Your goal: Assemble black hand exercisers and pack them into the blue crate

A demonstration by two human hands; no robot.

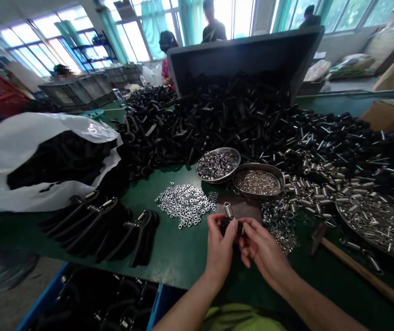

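Black plastic makes up the small part (pixel 233 226), which is pinched between both hands low in the middle of the view, over the near side of the green table (pixel 179 257). The left hand (pixel 219 246) clasps it from the left with thumb and fingers closed on it. The right hand (pixel 262 250) clasps it from the right, fingers curled round its other side. The fingertips of the two hands nearly meet over it. A spring (pixel 228 210) stands up out of the part just above the left thumb, slightly tilted.

Just behind the hands lies a dark plate (pixel 243 205). A scatter of nuts (pixel 186 204) lies left of it, near the left hand. Two bowls (pixel 217 164) of small metal pieces stand farther back, touching each other. A hammer (pixel 356 269) lies to the right of the right hand, well apart from it. Beyond the bowls is a heap of handles (pixel 252 119), spilling from a tipped grey bin (pixel 245 53). A row of grips (pixel 107 227) lies to the left, below a white bag (pixel 17 151).
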